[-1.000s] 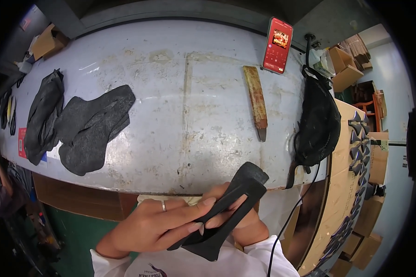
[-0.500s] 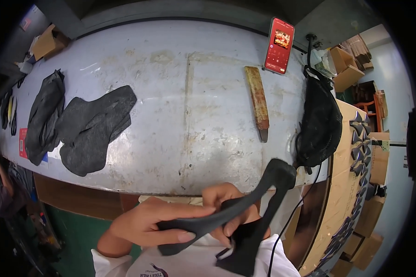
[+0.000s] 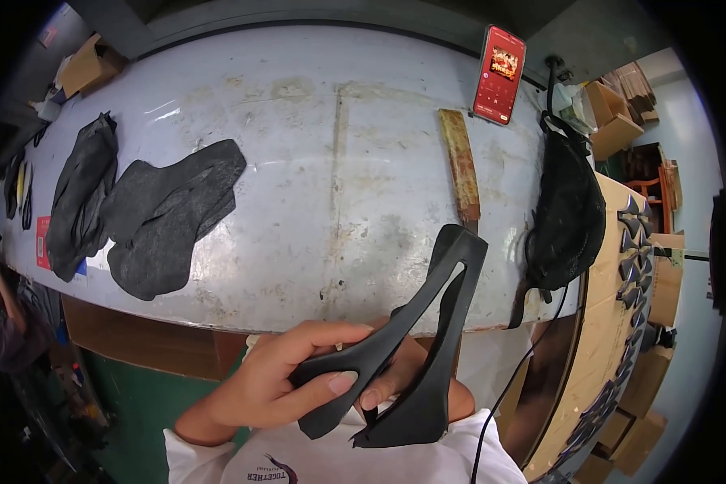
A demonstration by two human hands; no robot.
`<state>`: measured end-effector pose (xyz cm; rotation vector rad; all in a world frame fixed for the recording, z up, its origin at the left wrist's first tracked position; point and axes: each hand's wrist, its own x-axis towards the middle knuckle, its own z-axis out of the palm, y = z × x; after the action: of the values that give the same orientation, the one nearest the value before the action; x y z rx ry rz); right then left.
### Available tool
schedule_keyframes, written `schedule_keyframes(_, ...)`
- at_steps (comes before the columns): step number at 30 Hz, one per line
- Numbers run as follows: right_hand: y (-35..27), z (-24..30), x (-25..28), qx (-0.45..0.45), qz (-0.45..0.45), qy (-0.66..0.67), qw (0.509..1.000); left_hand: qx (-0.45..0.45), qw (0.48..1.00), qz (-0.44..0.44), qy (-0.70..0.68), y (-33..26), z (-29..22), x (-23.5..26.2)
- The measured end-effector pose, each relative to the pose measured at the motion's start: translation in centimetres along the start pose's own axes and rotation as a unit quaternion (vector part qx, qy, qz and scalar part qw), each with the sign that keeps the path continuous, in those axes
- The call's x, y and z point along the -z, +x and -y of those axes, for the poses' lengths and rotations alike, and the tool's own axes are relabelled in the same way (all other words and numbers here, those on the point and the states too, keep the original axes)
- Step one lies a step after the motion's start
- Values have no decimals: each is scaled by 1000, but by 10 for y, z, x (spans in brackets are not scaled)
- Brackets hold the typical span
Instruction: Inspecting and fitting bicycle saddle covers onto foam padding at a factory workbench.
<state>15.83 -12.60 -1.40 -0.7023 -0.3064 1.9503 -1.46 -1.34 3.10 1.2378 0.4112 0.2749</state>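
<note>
A black bicycle saddle (image 3: 418,323) with a long central slot is held up over the table's front edge, its narrow nose pointing away from me. My left hand (image 3: 286,367) grips the saddle's left wing, with the thumb on its upper side. Partly hidden behind the saddle, my right hand (image 3: 394,379) shows through the gap between the two wings, fingers curled against the left wing's inner edge. The right wing hangs lower and has a ragged corner of covering at its rear.
Crumpled dark sheets (image 3: 173,218) lie on the white table (image 3: 290,194) at left. A rusty-handled blade tool (image 3: 460,161), an upright phone (image 3: 500,77) and a black mesh bag (image 3: 569,214) are at right. Saddle-shaped pieces (image 3: 633,258) line a cardboard sheet. Another person (image 3: 12,323) is far left.
The saddle has swung more upright, its nose moving left and away from me over the table. Its right wing has turned to show more of its outer surface. Both hands keep hold.
</note>
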Motion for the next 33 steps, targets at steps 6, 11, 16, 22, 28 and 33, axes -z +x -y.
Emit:
schedule_keyframes(6,0,-1,0,3,-7,19,1000,-12,999,-6,33,-2,-3,-2)
schedule_keyframes(11,-9,4,-6,-13,-59,71,996,12,999,21,32,-4,-5,2)
schedule_keyframes(16,-10,-16,4,14,-36,77,996,-26,998,42,37,-2,0,-3)
schedule_keyframes(22,-6,-9,8,-11,43,28,999,-21,998,36,47,-3,-3,-2)
schedule_keyframes(28,1,-9,-23,122,-84,109,983,-27,988,-6,-151,-4,12,-10)
schedule_keyframes(33,-3,-32,-3,97,-85,34,991,-75,988,-117,-69,-6,11,-12)
